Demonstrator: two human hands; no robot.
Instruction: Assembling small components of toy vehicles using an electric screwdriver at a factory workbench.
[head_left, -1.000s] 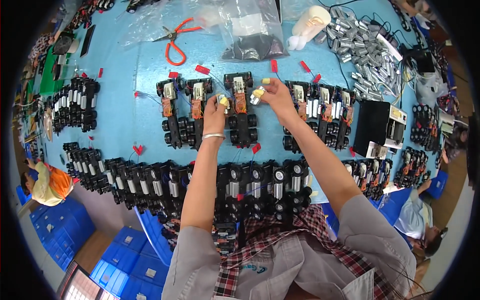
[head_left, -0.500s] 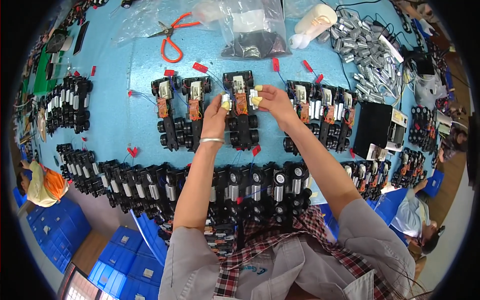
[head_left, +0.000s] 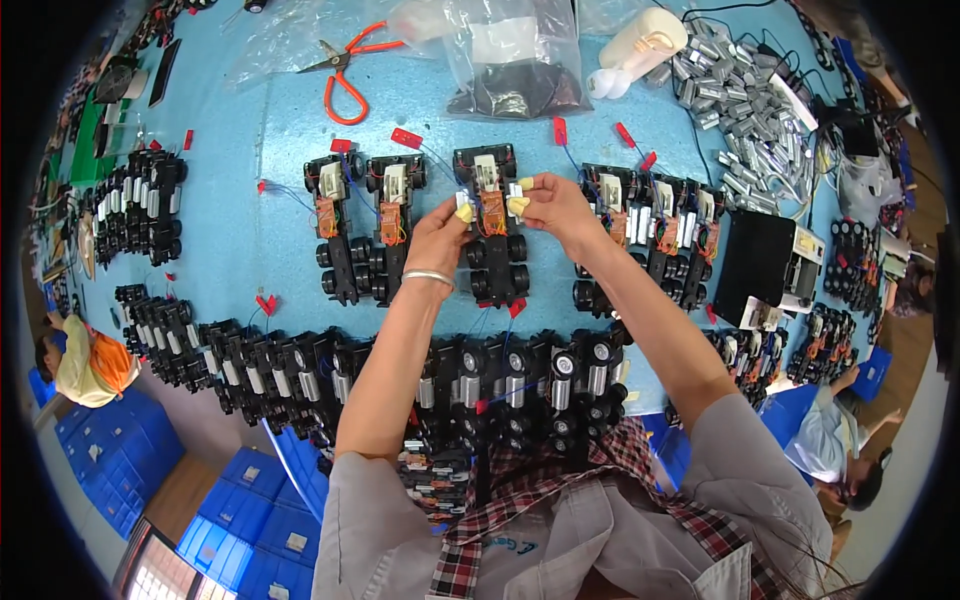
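Note:
In front of me stands a black toy truck chassis (head_left: 493,255) with wheels, a brown circuit board (head_left: 491,212) and a pale block near its far end. My left hand (head_left: 440,235) closes on the chassis's left side, with a small silvery-white part at its fingertips. On the opposite side my right hand (head_left: 555,210) pinches against a similar silvery-white piece (head_left: 515,192). Yellow covers wrap some fingertips of both hands. Whether those pieces are fixed to the chassis is hidden by my fingers. Two like chassis (head_left: 390,230) stand to the left, and several more (head_left: 660,235) to the right.
A long row of chassis (head_left: 300,375) lines the near table edge. Farther off lie orange-handled cutters (head_left: 345,80), a clear bag of dark parts (head_left: 520,75), a cream bottle (head_left: 645,45) and a heap of silver cylinders (head_left: 745,110). A black box-like device (head_left: 755,265) stands right.
The view has shifted slightly, so most things sit a little farther right. Both hands remain at the sides of the same chassis; the right fingers have shifted slightly.

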